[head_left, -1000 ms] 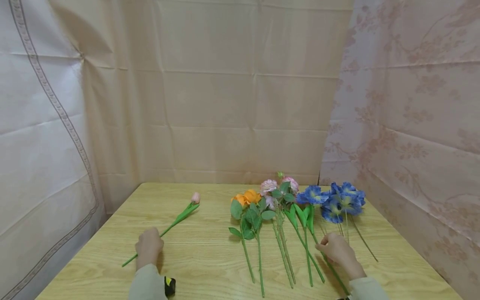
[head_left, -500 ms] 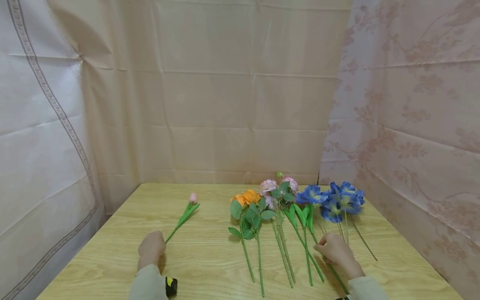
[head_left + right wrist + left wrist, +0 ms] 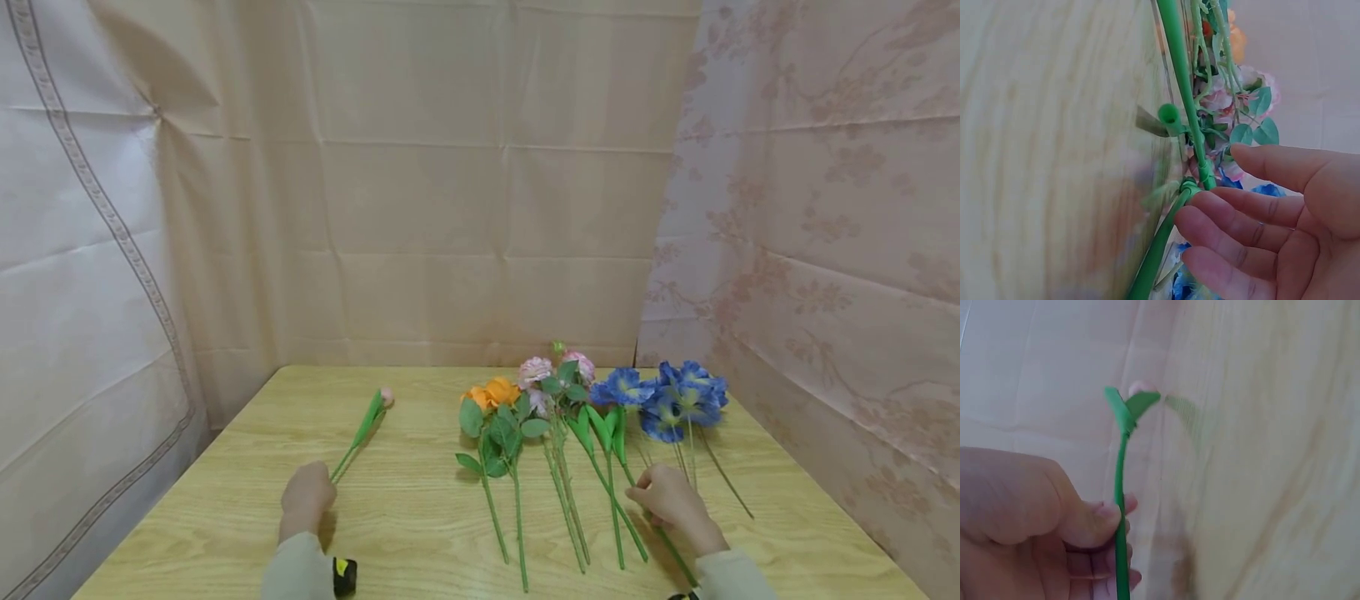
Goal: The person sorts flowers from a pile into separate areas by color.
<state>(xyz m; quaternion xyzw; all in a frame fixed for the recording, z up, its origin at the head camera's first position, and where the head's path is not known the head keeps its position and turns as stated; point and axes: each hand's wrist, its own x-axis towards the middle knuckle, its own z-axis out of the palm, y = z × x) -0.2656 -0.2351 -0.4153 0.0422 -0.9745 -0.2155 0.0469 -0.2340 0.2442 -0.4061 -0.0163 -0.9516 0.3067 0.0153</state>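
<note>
My left hand (image 3: pixel 307 498) pinches the green stem of a pale pink tulip (image 3: pixel 367 421) at the table's left side. In the left wrist view, thumb and fingers grip the stem (image 3: pixel 1120 481), and the bloom (image 3: pixel 1141 387) is mostly hidden behind two green leaves. Over on the right, my right hand (image 3: pixel 673 500) hovers low beside several green-leaved stems (image 3: pixel 602 429), whose blooms are largely covered. The right wrist view has its fingers (image 3: pixel 1235 219) loosely bent, the tips right at the stems (image 3: pixel 1186 94), with thumb and fingers apart.
Orange flowers (image 3: pixel 498 393), pink flowers (image 3: pixel 536 372) and blue flowers (image 3: pixel 686 396) lie in a row along the wooden table (image 3: pixel 420 533), stems toward me. A beige cloth (image 3: pixel 420 208) hangs behind; a patterned cloth (image 3: pixel 847 250) hangs at the right.
The tulip has turned in my left hand; its bloom has swung slightly left and gone partly behind the leaves. The left hand has shifted a little right. My right hand has hardly moved.
</note>
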